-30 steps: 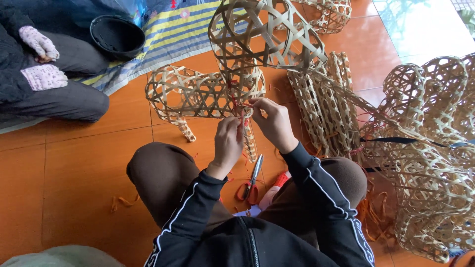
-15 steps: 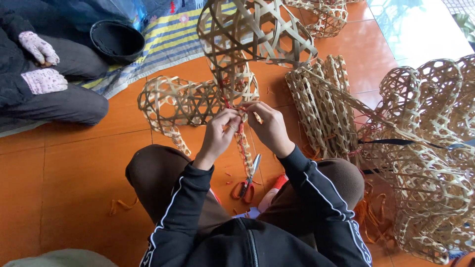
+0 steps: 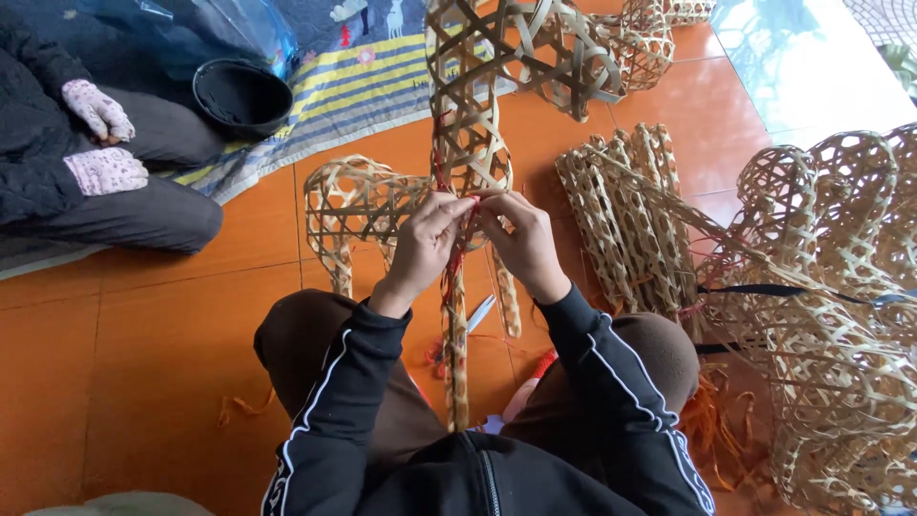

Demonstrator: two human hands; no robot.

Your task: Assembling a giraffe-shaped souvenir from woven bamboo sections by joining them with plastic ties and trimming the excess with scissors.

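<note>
I sit cross-legged on an orange tile floor. My left hand (image 3: 428, 241) and my right hand (image 3: 516, 237) meet at the narrow stem of an open-weave bamboo frame (image 3: 468, 105) that stands upright in front of me. Both hands pinch a red string (image 3: 453, 269) that runs down along the stem. The frame's wide lattice head (image 3: 535, 43) rises toward the top of the view. Its long lower strips (image 3: 457, 368) reach down between my knees.
Another woven frame (image 3: 358, 205) lies behind my left hand. A flat bundle of frames (image 3: 626, 215) lies to the right, and a big pile of them (image 3: 831, 315) fills the right side. Scissors (image 3: 480, 312) lie by my knee. A seated person's hands (image 3: 100, 139), a black bowl (image 3: 242, 96) and a striped mat (image 3: 353, 81) are upper left.
The bamboo frame has been tilted up from leaning right to standing nearly vertical. Both hands stayed together on the stem with the red string.
</note>
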